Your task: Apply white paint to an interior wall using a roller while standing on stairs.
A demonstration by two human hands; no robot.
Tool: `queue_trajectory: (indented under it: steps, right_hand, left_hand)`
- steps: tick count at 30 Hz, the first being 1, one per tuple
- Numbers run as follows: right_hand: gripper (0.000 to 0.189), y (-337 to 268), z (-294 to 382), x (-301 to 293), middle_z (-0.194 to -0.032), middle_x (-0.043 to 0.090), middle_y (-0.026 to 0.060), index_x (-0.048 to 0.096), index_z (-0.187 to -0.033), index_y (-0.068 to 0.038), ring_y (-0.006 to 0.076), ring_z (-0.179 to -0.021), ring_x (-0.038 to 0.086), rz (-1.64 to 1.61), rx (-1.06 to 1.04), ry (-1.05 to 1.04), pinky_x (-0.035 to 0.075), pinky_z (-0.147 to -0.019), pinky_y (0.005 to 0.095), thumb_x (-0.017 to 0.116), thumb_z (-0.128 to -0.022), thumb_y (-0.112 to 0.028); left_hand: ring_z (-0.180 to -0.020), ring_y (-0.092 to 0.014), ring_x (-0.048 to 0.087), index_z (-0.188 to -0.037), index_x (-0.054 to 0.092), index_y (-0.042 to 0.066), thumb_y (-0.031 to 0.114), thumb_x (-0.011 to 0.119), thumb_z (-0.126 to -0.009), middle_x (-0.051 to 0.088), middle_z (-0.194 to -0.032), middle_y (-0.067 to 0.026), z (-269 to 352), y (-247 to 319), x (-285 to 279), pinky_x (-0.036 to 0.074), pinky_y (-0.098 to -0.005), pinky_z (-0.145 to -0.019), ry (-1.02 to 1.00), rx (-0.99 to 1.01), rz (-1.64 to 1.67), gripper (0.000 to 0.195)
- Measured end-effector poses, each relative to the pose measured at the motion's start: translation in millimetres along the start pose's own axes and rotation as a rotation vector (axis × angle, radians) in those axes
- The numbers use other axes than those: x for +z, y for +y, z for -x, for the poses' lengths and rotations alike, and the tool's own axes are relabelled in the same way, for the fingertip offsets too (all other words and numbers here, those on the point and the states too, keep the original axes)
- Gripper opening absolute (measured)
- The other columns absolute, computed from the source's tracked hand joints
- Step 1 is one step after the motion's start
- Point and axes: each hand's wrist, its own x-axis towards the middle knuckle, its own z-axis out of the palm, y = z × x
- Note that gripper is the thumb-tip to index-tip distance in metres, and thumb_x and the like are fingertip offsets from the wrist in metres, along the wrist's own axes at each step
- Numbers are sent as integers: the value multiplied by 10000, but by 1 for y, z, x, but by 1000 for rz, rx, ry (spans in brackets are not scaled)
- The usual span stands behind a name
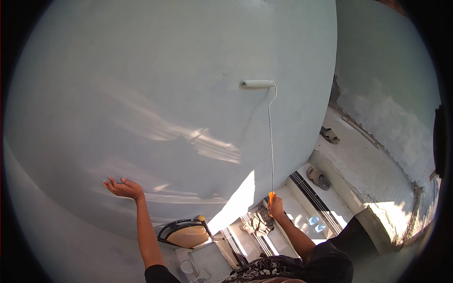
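My right hand (276, 206) grips the orange handle (271, 202) of a paint roller. Its long thin metal rod (271, 141) runs up to a white roller sleeve (258, 84), which lies level against the pale grey-green wall (170, 88). A bend in the rod joins the sleeve at its right end. On the left, my left hand (124, 187) is raised with its fingers apart and nothing in it. It is close to the wall's lower part; whether it touches the surface I cannot tell.
Below stand a chair with a black-framed backrest (187, 235) and a paint tray (212, 260). Crumpled cloth (258, 223) lies on the striped steps (244, 247). Two plastic bottles (316, 224) and sandals (318, 178) sit farther right. A rough-edged concrete ledge (357, 155) borders the right side.
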Motion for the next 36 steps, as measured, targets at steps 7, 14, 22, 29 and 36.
queue_trajectory:
  steps: [7, 14, 22, 29, 36]
  right_hand:
    - [674, -125, -65, 4, -483, 401, -4, 431, -664, -76, 106, -363, 427, -44, -185, -9, 367, -348, 274, 298, -1044, -617]
    - [692, -196, -73, 14, -486, 407, -2, 428, -652, -76, 104, -371, 429, -11, -200, 50, 381, -362, 271, 293, -1040, -633]
    - [724, -146, -22, 70, -492, 419, 16, 420, -634, -74, 115, -368, 440, -108, -23, 15, 391, -360, 287, 256, -1027, -660]
    - [759, -424, -126, 27, -556, 398, -6, 406, -693, -89, 99, -427, 408, -19, -343, 87, 408, -400, 298, 271, -946, -791]
    - [756, -432, -98, 3, -540, 399, -20, 407, -668, -98, 85, -409, 416, 95, -343, 141, 417, -388, 291, 283, -948, -789]
  left_hand:
    - [-1482, -407, 257, -1457, 408, -29, 250, 444, -1032, 306, -1563, -228, -3, -1, 1, 218, -537, -1179, 7, 11, -6, 510]
    - [-1475, -404, 273, -1423, 434, -28, 247, 448, -1037, 328, -1552, -219, -2, 0, -2, 232, -532, -1173, 22, 13, -23, 474]
    - [-1480, -404, 262, -1461, 405, -26, 246, 443, -1033, 315, -1559, -227, -8, 0, -3, 222, -533, -1176, 1, -6, -5, 508]
    - [-1483, -411, 254, -1449, 419, -30, 236, 464, -1020, 316, -1562, -228, 0, 1, 1, 216, -535, -1180, 16, 15, -14, 506]
    - [-1478, -419, 260, -1443, 424, -28, 238, 465, -1022, 316, -1562, -230, 0, 6, 0, 220, -541, -1174, 23, 20, 17, 500]
